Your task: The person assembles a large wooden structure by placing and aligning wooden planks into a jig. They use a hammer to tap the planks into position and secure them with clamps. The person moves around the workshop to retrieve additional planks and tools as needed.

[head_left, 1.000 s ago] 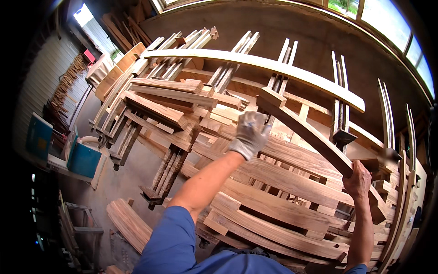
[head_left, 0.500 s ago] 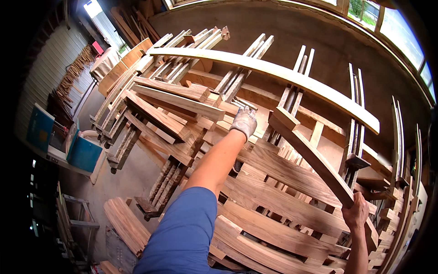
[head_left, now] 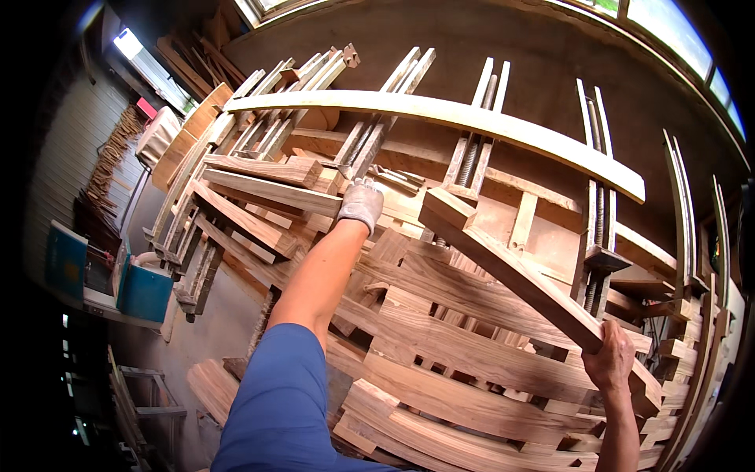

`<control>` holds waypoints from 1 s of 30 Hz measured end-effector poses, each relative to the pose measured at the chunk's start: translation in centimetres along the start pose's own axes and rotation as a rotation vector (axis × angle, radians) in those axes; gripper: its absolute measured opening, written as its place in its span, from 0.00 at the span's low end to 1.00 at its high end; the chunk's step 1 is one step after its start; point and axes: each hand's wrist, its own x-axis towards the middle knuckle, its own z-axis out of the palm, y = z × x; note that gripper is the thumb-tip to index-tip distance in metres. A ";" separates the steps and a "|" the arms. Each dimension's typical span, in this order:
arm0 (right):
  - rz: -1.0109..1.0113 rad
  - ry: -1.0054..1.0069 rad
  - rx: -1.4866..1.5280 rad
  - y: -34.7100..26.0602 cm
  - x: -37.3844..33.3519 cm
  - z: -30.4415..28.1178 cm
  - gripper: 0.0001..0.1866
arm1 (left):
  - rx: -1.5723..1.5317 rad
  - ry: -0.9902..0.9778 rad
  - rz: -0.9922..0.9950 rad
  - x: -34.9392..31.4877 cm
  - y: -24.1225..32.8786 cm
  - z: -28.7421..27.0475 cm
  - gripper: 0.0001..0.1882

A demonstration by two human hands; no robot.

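My right hand (head_left: 609,358), bare, is closed round the near right part of a long wooden beam (head_left: 519,283). The beam slants up and left across the stacked wood, and a short step shows at its far end. My left hand (head_left: 362,206), in a pale work glove, reaches forward with its fingers partly spread. It is beside the end of a light wooden rail (head_left: 271,191), just below the foot of a bar clamp (head_left: 377,130). Whether the fingertips touch the rail or the clamp cannot be made out.
A long, pale curved board (head_left: 440,108) lies across several upright clamps. Below my arms are stacked planks (head_left: 472,346) with notches and gaps. A teal machine (head_left: 145,283) stands at the left, near a metal stand (head_left: 157,393). A wall and windows (head_left: 668,39) rise behind.
The view has turned a little, shifting the scene left. My left hand has moved left towards the light rail's end. My right hand keeps its hold on the beam.
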 end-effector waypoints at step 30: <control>-0.227 -0.147 -0.129 -13.9 14.2 5.7 0.27 | -0.729 0.691 0.291 -19.2 10.4 -6.7 0.13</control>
